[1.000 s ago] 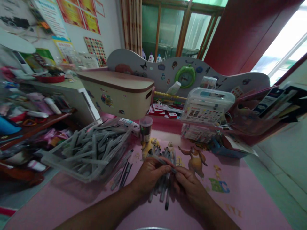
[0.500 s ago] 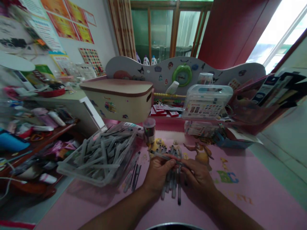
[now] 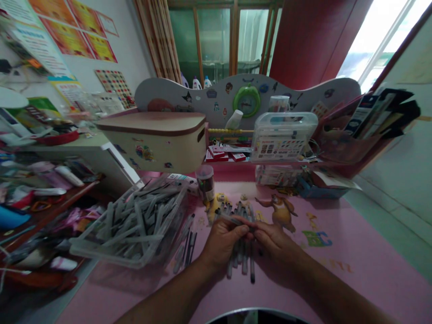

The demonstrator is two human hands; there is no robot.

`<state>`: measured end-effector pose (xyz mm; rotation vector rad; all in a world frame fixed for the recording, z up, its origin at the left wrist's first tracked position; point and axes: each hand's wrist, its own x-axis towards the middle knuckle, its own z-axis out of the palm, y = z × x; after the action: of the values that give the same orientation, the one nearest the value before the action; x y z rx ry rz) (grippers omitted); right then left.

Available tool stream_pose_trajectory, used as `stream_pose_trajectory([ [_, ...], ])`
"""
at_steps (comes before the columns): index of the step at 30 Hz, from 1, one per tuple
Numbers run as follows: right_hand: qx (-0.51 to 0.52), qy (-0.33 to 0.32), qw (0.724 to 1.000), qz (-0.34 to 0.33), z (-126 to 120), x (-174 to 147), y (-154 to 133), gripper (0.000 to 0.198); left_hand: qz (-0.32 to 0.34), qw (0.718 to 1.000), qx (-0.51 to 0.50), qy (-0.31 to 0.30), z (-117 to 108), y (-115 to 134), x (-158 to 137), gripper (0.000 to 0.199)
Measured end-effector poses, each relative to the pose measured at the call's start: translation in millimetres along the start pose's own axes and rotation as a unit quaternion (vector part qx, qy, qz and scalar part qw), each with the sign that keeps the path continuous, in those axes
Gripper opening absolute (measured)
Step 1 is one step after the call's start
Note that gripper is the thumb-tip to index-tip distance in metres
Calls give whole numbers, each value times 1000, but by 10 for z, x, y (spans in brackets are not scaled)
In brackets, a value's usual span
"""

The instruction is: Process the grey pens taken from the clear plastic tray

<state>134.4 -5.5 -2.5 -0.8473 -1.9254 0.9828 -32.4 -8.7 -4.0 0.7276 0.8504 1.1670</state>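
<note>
Above the pink desk, my left hand [image 3: 221,243] is closed around a grey translucent pen [image 3: 232,219]. My right hand [image 3: 275,245] is pinched at the pen's right end, its fingertips meeting those of the left hand. The pen's right end is hidden by the fingers. Below both hands lies a heap of similar pens [image 3: 244,265], partly covered by them. To the left, a few dark and clear pens [image 3: 191,247] lie side by side next to a clear plastic bin [image 3: 101,258] filled with grey pens or pen sleeves.
A clear cup of pens [image 3: 205,182] stands behind the heap. A lidded cream box [image 3: 158,146] and a clear carry case [image 3: 285,137] sit on the shelf at the back. At the right is a blue box [image 3: 322,189]. A dark round rim [image 3: 256,311] shows at the bottom edge.
My right hand has moved in against the left, its fingers now closed at the pen's end. The whole view has shifted slightly.
</note>
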Motion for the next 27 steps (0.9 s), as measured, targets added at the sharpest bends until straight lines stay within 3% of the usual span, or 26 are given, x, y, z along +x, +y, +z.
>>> stream_pose_trajectory([
  [4, -97, -12, 995, 34, 44, -34, 40, 28, 17, 1000, 1, 22, 32, -8, -9, 15],
  [11, -183, 31, 982, -17, 89, -94, 163, 29, 57, 997, 35, 44, 83, 13, -61, 12],
  [14, -30, 19, 999, 31, 90, -116, 157, 26, 49, 998, 29, 34, 87, 23, -81, 12],
  [16, 102, 3, 991, 91, 90, -125, 175, 31, 32, 999, 19, 16, 87, 32, -91, 14],
  [19, 271, -41, 943, 189, 82, -112, 237, 49, 19, 1000, 22, -12, 79, 45, -95, 17],
  [22, 406, -88, 871, 262, 66, -68, 252, 45, 25, 999, 37, -19, 62, 42, -77, 18],
  [23, 421, -89, 860, 274, 62, -51, 234, 43, 29, 999, 40, -14, 55, 37, -68, 18],
  [25, 405, -68, 870, 272, 59, -15, 170, 41, 41, 998, 45, 6, 41, 23, -47, 19],
  [27, 329, -41, 917, 221, 57, 17, 92, 33, 54, 997, 51, 26, 29, 11, -31, 20],
])
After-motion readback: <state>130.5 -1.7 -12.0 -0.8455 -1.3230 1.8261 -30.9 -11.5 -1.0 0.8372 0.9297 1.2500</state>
